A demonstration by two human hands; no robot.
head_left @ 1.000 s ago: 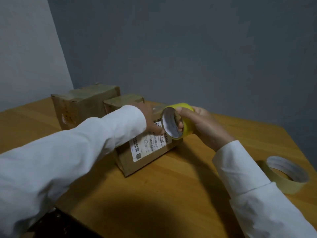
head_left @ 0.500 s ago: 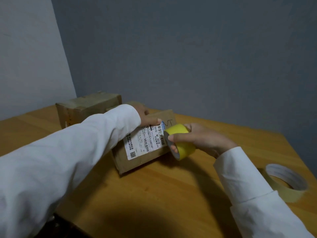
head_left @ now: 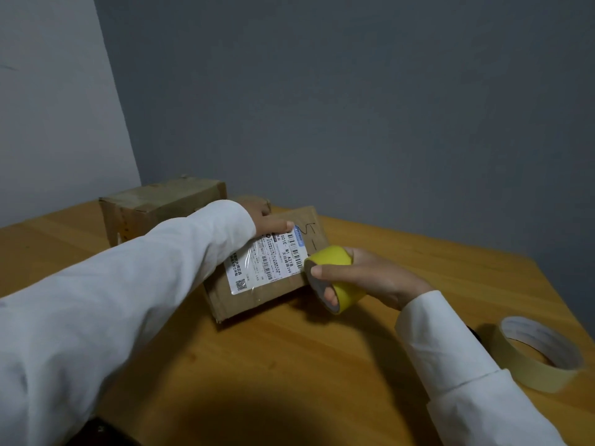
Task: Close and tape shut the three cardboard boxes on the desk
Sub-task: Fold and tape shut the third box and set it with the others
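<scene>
A flat cardboard box (head_left: pixel 257 297) with a white shipping label lies closed on the wooden desk (head_left: pixel 289 365). My left hand (head_left: pixel 269 222) rests on its top far edge, fingers lying along the cardboard. My right hand (head_left: pixel 363 275) grips a yellow tape roll (head_left: pixel 331 257) at the box's right end, thumb over the rim and a finger through the core. A larger cardboard box (head_left: pixel 161 204) stands behind at the left. A third small box (head_left: pixel 254 201) peeks out behind my left hand, mostly hidden.
A beige masking tape roll (head_left: pixel 531 365) lies flat near the desk's right edge. A grey wall runs close behind the boxes, and a paler wall stands at the left. A dark shape sits at the desk's near edge.
My right hand has brought the yellow roll down from above the box to its right end. My left hand shifted from the label up to the box's top edge.
</scene>
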